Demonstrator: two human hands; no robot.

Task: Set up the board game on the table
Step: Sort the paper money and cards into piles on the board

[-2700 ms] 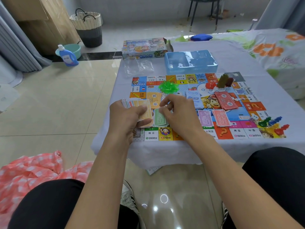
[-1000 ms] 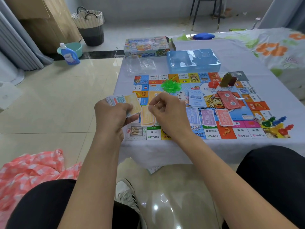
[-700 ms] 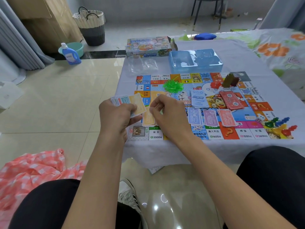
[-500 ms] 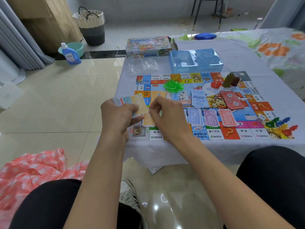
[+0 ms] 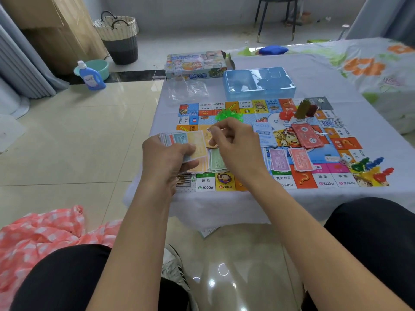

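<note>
Two hands hover above the game board [image 5: 336, 142]: left hand [image 5: 166, 160] grips fanned play money [image 5: 190, 144]; right hand [image 5: 238, 147], fingers curled, pinches nothing visible.

A table [image 5: 336, 77] draped in a pale lavender cloth filled the centre and right of the frame. Directly on the cloth lay the colourful game board [image 5: 332, 176], spread flat across the near half. Beyond it, toward the upper middle, a blue plastic tray [image 5: 258, 90] sat just past the board's far edge, with crumpled clear plastic bags [image 5: 188, 90] to its left. The printed game box [image 5: 195, 65] lay at the table's far left corner, behind the bags.
</note>
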